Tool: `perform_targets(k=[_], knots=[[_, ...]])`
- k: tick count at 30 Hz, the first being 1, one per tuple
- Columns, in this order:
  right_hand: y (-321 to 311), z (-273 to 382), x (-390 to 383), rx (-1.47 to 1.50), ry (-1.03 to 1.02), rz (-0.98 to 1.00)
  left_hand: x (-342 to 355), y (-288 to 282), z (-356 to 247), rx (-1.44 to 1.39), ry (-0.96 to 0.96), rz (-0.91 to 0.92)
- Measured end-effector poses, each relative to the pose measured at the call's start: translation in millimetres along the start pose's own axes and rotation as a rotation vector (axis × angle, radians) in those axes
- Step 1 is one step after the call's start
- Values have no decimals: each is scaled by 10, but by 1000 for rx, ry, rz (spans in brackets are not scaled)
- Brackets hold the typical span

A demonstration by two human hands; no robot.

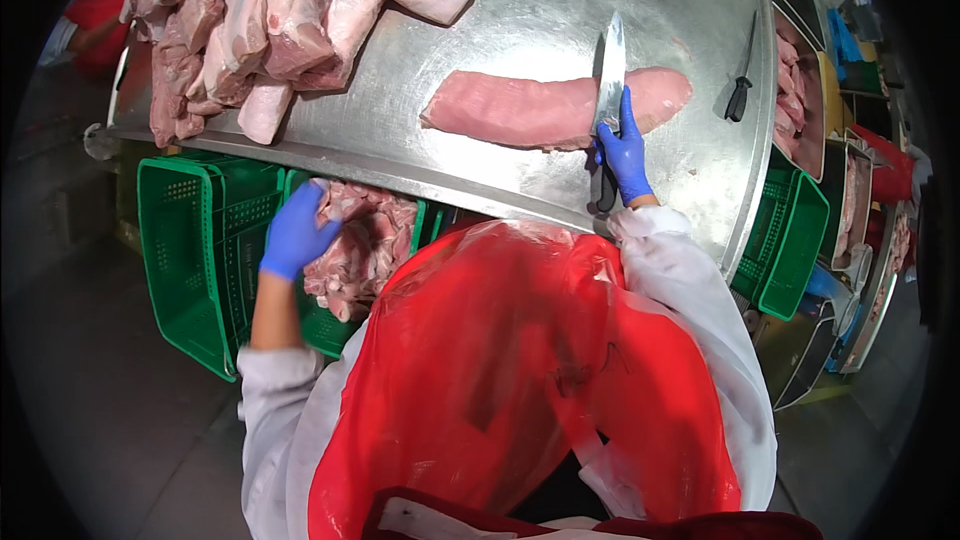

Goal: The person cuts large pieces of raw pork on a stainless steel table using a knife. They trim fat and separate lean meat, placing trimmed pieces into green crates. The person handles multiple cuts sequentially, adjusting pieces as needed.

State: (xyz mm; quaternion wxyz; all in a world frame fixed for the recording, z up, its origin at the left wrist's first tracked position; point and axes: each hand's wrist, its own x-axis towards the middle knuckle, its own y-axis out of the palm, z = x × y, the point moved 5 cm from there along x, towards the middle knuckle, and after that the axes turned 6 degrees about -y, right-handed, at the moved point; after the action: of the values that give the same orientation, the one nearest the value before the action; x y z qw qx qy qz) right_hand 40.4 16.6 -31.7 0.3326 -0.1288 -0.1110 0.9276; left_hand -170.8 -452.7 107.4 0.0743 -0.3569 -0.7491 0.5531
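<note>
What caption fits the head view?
Right hand holds knife across pork loin; left hand at meat trimmings in green crate.

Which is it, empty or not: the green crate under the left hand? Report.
Not empty: meat pieces lie piled inside the green crate, beside the left hand.

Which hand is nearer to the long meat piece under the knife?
Right. The right hand is at the knife across the long meat piece; the left hand is to its lower left, by the meat chunks.
</note>
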Motion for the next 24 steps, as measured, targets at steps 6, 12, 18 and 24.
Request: perform_targets(k=[6,12,18,24], knots=[[-14,113,311,-217,-59,-66,2154,1037,-1715,-211,421,36],[-133,193,395,-446,-73,-48,2622,1553,-2182,9,187,558],[-276,444,289,-636,-214,-16,1856,1539,-2411,97,422,-53],[-54,657,41,-796,-270,155,1675,1672,-2502,157,378,-84]])
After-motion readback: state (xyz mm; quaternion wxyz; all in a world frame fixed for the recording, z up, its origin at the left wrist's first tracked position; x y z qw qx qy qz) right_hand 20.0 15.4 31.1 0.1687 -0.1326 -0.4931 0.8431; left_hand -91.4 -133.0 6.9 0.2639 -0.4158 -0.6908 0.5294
